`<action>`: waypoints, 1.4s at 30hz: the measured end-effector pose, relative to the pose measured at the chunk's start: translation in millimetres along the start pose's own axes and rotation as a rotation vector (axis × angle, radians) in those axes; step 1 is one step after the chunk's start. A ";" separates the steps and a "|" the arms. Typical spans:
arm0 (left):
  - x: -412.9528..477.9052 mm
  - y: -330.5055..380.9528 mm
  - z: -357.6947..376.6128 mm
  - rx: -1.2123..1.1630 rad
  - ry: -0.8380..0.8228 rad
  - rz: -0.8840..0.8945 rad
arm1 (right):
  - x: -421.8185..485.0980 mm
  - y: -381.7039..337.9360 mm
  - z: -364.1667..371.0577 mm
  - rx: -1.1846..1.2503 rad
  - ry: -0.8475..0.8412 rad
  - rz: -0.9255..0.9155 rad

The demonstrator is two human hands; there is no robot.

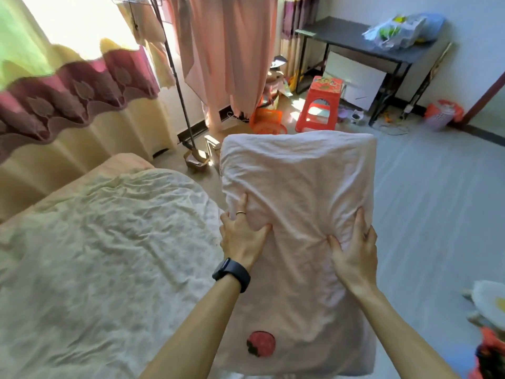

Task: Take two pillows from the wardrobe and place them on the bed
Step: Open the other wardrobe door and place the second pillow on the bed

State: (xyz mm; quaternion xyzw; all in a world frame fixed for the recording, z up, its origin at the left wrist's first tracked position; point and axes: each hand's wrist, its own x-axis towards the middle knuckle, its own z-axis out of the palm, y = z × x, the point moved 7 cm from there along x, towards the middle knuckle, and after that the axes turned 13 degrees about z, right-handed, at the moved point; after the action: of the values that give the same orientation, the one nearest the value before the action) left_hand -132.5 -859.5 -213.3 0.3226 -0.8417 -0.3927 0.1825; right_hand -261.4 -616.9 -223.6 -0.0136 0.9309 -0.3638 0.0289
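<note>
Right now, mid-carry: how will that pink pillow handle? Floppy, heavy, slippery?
Probably soft: the pillow dents and puckers where the left hand and right hand pinch it. Likely light: two pinches near its middle seem to carry it. The far end holds its slab shape, so probably only mildly floppy.

The pillow (297,192) is pale pink cloth, matt and soft, creased all over, with a flat red strawberry patch (261,347) near its close end. Left of the pillow, the bed (95,255) wears cream cloth, matt and finely crinkled. Beyond the pillow, the stool (321,105) is glossy red plastic. Farther behind, the surface (349,36) is dark and matt on black metal legs (299,61), with thin shiny plastic bags (401,30) on top. Right of the pillow, the floor (437,201) looks smooth, pale and faintly sheened.
</note>
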 end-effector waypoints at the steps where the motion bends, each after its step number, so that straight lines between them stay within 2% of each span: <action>1: 10.9 6.0 5.8 0.001 -0.001 0.009 | 13.6 -1.2 -2.6 0.007 0.009 -0.002; 7: 77.6 50.8 58.4 0.057 0.024 0.034 | 112.0 -7.2 -17.4 0.030 0.022 -0.055; 12: 141.3 81.2 134.7 0.084 0.060 -0.001 | 229.7 10.2 -10.7 0.030 -0.009 -0.078; 18: 234.9 115.3 234.9 0.015 0.110 -0.174 | 390.1 19.6 5.5 -0.011 -0.123 -0.144; 22: 281.2 150.0 265.2 -0.024 0.194 -0.265 | 472.8 -0.4 2.5 -0.049 -0.189 -0.247; 28: 338.1 187.4 271.9 -0.021 0.306 -0.264 | 552.0 -41.6 1.6 -0.024 -0.252 -0.334; 32: 358.9 202.6 248.8 0.039 0.386 -0.267 | 573.6 -74.6 11.1 0.019 -0.331 -0.366; 42: 435.7 166.3 151.8 0.116 0.592 -0.288 | 588.9 -203.4 102.4 0.129 -0.496 -0.516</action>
State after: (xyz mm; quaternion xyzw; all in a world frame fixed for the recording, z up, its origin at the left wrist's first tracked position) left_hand -600.0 -995.7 -155.2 0.5484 -0.7188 -0.2550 0.3428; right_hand -841.7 -862.9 -186.7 -0.3339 0.8367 -0.4027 0.1622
